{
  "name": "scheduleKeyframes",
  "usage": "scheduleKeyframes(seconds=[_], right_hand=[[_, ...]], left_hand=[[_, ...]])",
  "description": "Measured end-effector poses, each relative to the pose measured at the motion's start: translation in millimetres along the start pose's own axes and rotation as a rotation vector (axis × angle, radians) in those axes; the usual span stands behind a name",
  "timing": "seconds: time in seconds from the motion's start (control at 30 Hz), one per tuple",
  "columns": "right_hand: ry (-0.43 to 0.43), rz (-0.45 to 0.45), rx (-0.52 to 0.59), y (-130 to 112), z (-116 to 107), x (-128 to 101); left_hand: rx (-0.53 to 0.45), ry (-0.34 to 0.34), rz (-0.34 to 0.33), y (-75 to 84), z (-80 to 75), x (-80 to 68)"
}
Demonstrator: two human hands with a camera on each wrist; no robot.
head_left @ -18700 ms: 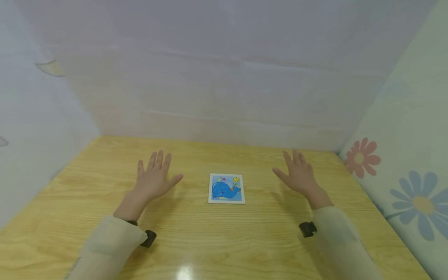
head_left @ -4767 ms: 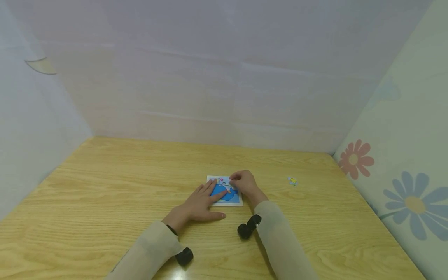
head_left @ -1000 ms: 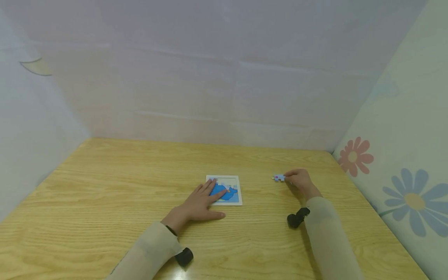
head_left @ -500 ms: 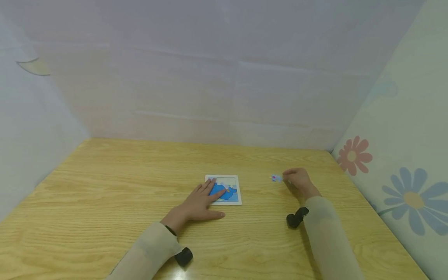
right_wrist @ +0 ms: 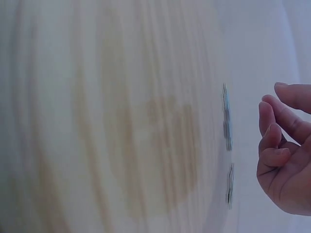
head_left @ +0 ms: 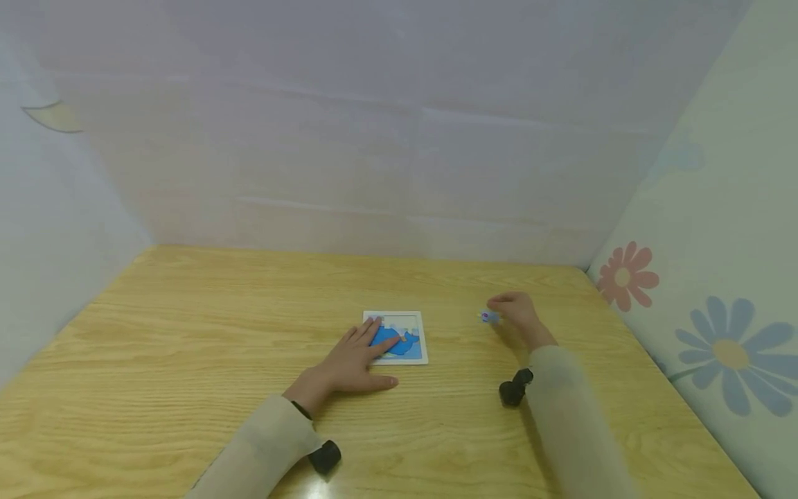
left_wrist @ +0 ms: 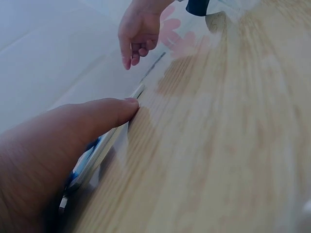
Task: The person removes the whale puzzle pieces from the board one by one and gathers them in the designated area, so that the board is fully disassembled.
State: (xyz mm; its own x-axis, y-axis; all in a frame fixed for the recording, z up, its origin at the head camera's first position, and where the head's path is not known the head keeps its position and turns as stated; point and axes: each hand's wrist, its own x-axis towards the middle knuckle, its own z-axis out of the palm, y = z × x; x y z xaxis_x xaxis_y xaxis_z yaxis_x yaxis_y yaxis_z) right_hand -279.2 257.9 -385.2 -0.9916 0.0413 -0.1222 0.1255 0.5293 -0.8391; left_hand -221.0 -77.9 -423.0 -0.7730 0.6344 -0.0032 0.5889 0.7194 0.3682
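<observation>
In the head view, a small puzzle (head_left: pixel 395 337) with a blue whale picture lies flat near the middle of the table (head_left: pixel 187 360), a little below the frame's centre. The left hand (head_left: pixel 349 364) lies on the table at the puzzle's lower left, its fingers straight and slightly spread, with the fingertips resting on the puzzle's left part. The upper strip of the puzzle shows bare white. To the right of the puzzle, well apart from it, the right hand (head_left: pixel 516 313) hovers close to the table with its fingers loosely curled. A loose piece (head_left: pixel 488 317) lies on the table just left of those fingertips; whether they touch it cannot be told. A floral cloth (head_left: pixel 717 333) fills the right edge of the frame.

In the left wrist view, the left hand (left_wrist: pixel 53 160) fills the lower left, its thumb stretched out straight along the puzzle's (left_wrist: pixel 104 148) edge. The right hand (left_wrist: pixel 141 29) hangs at the top of the frame, fingers pointing down, gently bent and holding nothing.

In the right wrist view, the right hand (right_wrist: pixel 286 155) sits at the right edge, fingers loosely curled and empty. Two pieces (right_wrist: pixel 227 121) lie flat on the table just left of the fingertips, seen edge-on, with a gap between them and the fingers.
</observation>
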Motion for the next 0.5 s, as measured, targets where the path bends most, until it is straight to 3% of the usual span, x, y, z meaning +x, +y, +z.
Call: scheduleKeyframes(seconds=[0.17,0.5], right_hand=[[-0.015,0.025,0.073,-7.4,10.9,1.4],[-0.045,-0.07,0.15,-25.1,40.4,-0.4]], left_hand=[[-0.023,0.008,0.0,0.9,-0.1,1.3],[-0.078,0.039,-0.001,-1.1,-1.3,1.9]])
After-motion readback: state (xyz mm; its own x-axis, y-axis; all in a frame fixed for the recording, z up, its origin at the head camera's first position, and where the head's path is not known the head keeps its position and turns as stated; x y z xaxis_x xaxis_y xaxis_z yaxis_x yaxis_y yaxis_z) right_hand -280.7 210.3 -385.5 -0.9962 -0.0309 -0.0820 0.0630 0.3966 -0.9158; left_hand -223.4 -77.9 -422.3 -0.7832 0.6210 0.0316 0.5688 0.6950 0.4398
